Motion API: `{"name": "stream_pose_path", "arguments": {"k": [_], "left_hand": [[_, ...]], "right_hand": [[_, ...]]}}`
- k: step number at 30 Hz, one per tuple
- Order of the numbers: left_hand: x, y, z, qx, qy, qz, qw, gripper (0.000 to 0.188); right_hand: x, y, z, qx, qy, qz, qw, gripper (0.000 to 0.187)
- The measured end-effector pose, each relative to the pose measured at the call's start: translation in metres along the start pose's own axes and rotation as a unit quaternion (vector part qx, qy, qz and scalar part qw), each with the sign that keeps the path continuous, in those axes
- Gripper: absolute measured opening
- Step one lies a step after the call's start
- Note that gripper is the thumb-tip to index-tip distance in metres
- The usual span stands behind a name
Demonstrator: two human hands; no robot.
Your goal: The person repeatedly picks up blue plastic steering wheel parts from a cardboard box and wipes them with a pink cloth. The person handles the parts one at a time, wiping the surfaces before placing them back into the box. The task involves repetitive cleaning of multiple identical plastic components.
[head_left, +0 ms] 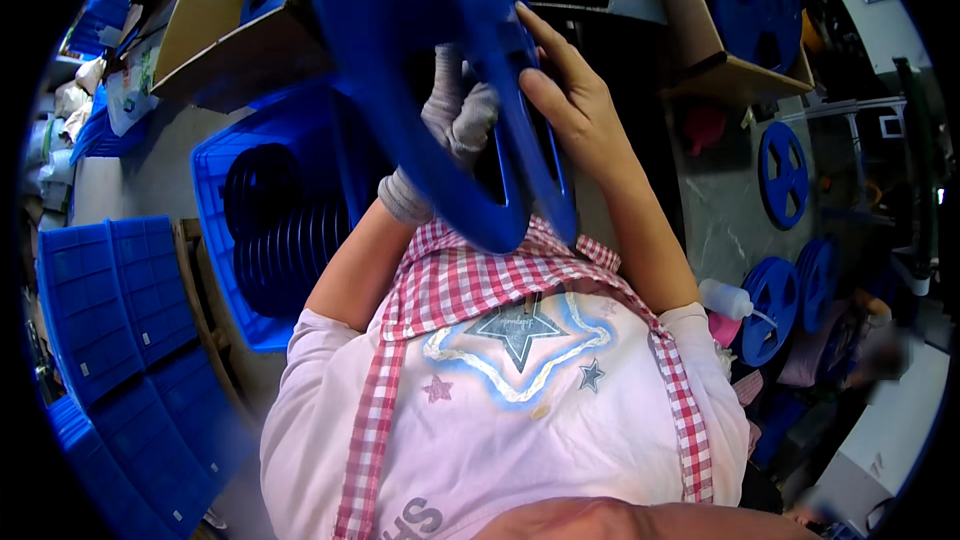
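Observation:
A large blue plastic reel (385,90) is held up in front of my chest, its near part blurred and its top cut off by the frame edge. Two flanges show, with a gap between them. My left hand (458,120), in a grey knit glove, shows through an opening in the reel, fingers bent against its inner part; some of its grip is hidden. On the far flange, my bare right hand (572,100) grips the edge, thumb and fingers around it.
A blue crate (215,240) of dark discs stands at left, beside stacked blue crates (115,310). Cardboard boxes (230,55) with blue reels flank me. The grey table (725,210) at right bears reels (783,175) and a white bottle (724,298). Another person sits far right.

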State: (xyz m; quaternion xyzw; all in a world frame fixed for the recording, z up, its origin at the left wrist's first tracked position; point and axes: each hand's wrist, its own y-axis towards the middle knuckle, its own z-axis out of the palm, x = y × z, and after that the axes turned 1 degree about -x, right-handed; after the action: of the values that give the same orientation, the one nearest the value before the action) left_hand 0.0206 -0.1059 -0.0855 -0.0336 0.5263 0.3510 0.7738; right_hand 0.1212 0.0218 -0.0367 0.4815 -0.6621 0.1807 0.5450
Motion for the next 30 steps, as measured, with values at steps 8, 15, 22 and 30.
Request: {"name": "stream_pose_path", "arguments": {"k": [8, 15, 22, 30], "left_hand": [[-0.011, 0.050, -0.024, 0.043, 0.113, -0.048, 0.992, 0.048], [-0.035, 0.194, -0.116, 0.132, -0.092, 0.019, 0.987, 0.058], [-0.031, 0.276, -0.190, 0.049, 0.612, 0.251, 0.748, 0.043], [-0.048, 0.239, -0.180, 0.055, -0.053, -0.021, 0.997, 0.035]], "right_hand": [[0.031, 0.060, -0.042, 0.046, -0.272, -0.038, 0.960, 0.069], [-0.015, 0.225, -0.082, 0.086, -0.403, -0.035, 0.910, 0.073], [-0.057, 0.372, -0.074, 0.124, -0.428, -0.074, 0.892, 0.073], [-0.016, 0.362, -0.043, 0.170, -0.473, 0.014, 0.865, 0.071]]}}
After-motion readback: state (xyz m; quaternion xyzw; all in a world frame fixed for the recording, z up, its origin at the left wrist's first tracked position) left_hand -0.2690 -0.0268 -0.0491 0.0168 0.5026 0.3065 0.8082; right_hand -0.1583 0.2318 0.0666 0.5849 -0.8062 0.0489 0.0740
